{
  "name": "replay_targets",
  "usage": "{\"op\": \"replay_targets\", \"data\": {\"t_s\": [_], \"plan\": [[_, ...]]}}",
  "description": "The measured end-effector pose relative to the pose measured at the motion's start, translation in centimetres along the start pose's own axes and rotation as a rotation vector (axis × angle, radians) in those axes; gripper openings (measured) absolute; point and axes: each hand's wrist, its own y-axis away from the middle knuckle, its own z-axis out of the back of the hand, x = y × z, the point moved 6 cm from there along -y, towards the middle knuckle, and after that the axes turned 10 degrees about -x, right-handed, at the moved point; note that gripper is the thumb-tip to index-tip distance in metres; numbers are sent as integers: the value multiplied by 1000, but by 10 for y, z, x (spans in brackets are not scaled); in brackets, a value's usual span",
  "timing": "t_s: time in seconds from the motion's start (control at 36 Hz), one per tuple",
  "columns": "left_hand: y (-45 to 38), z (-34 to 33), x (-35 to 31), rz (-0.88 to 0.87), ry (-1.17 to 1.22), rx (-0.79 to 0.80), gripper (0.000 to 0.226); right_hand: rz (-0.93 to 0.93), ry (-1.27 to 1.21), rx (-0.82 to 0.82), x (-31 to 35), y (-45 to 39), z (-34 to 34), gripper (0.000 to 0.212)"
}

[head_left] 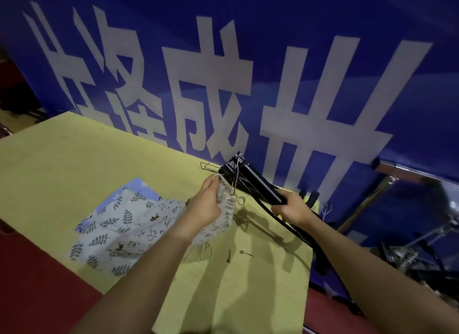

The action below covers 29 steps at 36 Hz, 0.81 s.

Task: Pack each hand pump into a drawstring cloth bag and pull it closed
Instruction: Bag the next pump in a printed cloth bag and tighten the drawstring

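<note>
A: Black hand pump (260, 184) up off the yellow desk (74, 154), our right hand (290, 209) wrapped round its barrel, foot end pointing at the blue banner (248, 47).

B: Left hand (207, 204)?

A: Pinching the gathered mouth of a printed cloth bag (224, 209), touching the pump's wire foot. More printed bags (119, 224) flat beside it. Two small needles (238, 255) near us on the desk.
</note>
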Motion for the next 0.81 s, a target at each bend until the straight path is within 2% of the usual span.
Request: {"op": "replay_targets", "data": {"t_s": [0.28, 0.42, 0.58, 0.81], "plan": [[8, 30, 4, 39, 143, -37, 95, 88, 87, 37, 22, 35, -7, 37], [18, 43, 10, 5, 116, -15, 97, 151, 299, 62, 31, 49, -15, 35], [34, 44, 0, -126, -58, 36, 92, 273, 569, 74, 53, 59, -30, 18], [48, 29, -18, -238, -79, 70, 98, 519, 860, -73, 94, 65, -42, 33]]}}
